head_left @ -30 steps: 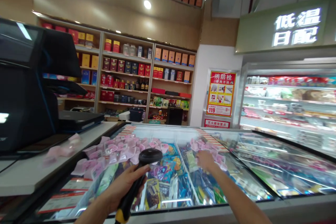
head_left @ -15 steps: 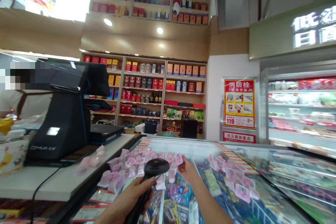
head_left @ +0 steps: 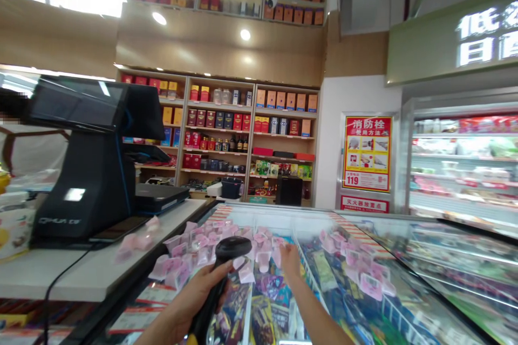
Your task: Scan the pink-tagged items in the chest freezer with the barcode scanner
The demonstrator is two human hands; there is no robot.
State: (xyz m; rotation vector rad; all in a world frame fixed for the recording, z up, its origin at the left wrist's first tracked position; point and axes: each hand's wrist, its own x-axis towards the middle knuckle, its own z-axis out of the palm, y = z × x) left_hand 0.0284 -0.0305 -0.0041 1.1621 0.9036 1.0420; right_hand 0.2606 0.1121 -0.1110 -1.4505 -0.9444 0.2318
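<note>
My left hand [head_left: 202,287] is wrapped round the handle of a black barcode scanner [head_left: 232,248], its head raised over the freezer and facing away. My right hand [head_left: 290,261] is closed at the fingertips on a small see-through pink plastic piece [head_left: 277,243], partly hidden by the fingers. Several similar pink pieces [head_left: 208,238] lie in a loose cluster on the freezer's glass top around the scanner. A second group of pink pieces [head_left: 356,261] lies to the right of my right hand.
Under the glass are colourful frozen packets [head_left: 275,285]. On the left, a black checkout terminal [head_left: 89,172] stands on a white counter [head_left: 81,280] with a trailing cable. A person [head_left: 36,151] is partly visible behind it. Stocked shelves [head_left: 218,124] line the back; a chiller [head_left: 461,161] stands at right.
My right hand has turned a little, and the pink piece at its fingertips is now more covered. The scanner has shifted slightly left in view. The whole view has moved slightly.
</note>
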